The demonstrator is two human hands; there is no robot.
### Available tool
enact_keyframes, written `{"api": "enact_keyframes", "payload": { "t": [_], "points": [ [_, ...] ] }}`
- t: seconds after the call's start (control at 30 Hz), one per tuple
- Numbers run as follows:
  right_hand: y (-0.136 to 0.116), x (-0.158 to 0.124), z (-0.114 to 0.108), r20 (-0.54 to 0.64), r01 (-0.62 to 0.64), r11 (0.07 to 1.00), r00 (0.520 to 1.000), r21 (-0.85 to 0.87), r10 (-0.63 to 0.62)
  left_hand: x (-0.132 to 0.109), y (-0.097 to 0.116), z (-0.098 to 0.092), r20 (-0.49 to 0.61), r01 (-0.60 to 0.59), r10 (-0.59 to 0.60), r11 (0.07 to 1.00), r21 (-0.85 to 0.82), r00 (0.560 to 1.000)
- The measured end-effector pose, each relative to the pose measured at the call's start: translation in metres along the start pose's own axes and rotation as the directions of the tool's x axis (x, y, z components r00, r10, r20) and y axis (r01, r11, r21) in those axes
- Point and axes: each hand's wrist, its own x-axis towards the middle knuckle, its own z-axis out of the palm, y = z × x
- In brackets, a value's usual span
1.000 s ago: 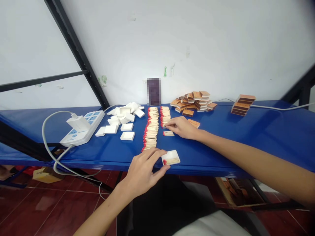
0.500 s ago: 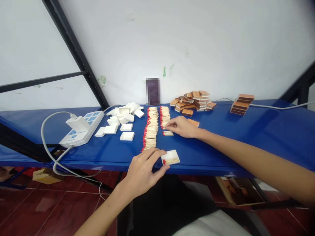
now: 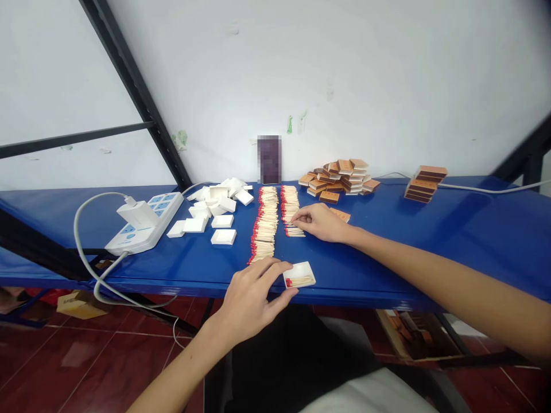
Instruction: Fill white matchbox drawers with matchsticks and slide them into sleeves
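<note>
Near the shelf's front edge, my left hand (image 3: 256,295) grips the left end of a white matchbox tray (image 3: 303,271) between thumb and fingers. A few red-tipped matches (image 3: 300,281) lie along the tray's near side. My right hand (image 3: 316,222) is at the lower end of the shorter row of matches (image 3: 290,201), fingertips pinched together on the matches; whether one is between them is too small to tell. The longer row of matches (image 3: 266,221) runs just left of it, its near end beside my left hand.
White trays (image 3: 215,201) are heaped at left, beside a power strip (image 3: 144,223) with a charger and looping cable. Matchbox sleeves (image 3: 340,178) are piled at back right, with a stack (image 3: 425,183) farther right. A pixelated dark object (image 3: 270,160) leans on the wall.
The small group of matches under my right hand now touches the shorter row, where a gap showed before. My left hand still holds the tray. The view has shifted slightly.
</note>
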Motion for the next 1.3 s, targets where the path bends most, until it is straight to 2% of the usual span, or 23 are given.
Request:
{"api": "enact_keyframes", "payload": {
  "t": [0.3,0.53,0.8,1.07,1.17,1.3],
  "points": [
    [-0.006,0.004,-0.006,0.076,-0.033,0.999,0.997,-0.006,0.033,0.000,0.000,0.001,0.002,-0.002,0.002,1.000,-0.002,1.000],
    [-0.005,0.000,-0.009,0.174,0.035,0.999,0.984,0.016,-0.037,-0.002,-0.001,0.001,0.003,-0.002,0.002,1.000,0.001,1.000],
    [-0.016,-0.004,-0.006,0.059,0.008,1.000,0.998,-0.025,-0.006,-0.001,0.000,0.000,0.003,-0.004,0.004,1.000,0.001,1.000],
    [-0.020,-0.007,-0.008,0.059,-0.030,0.995,0.998,-0.094,0.035,-0.001,-0.001,0.000,0.002,-0.003,0.003,1.000,-0.007,1.000],
    [-0.022,-0.009,-0.012,0.117,-0.004,0.992,0.993,-0.124,0.019,-0.001,-0.001,0.000,0.003,0.004,-0.004,1.000,-0.006,1.000],
    [-0.031,-0.012,-0.017,0.238,0.119,0.975,0.969,-0.189,-0.072,-0.001,0.000,0.001,0.009,0.007,-0.007,1.000,-0.003,1.000]
  ]
}}
